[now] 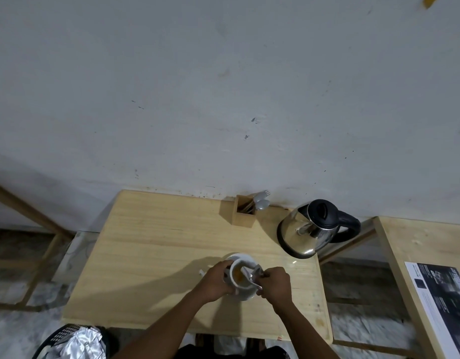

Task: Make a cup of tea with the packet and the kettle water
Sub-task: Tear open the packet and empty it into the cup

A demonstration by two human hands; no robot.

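Head view shows a white ceramic cup with amber liquid standing on a white saucer near the front of the pale wooden desk. Left hand wraps its fingers around the cup's side. Right hand pinches a silvery tea packet over the rim. A steel kettle with black lid stands behind to the right, well apart.

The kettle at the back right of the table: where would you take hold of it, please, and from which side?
Grip the kettle by its black handle, coming from the right. The handle loops out on that side, away from the shiny steel body, and nothing stands in the way there.
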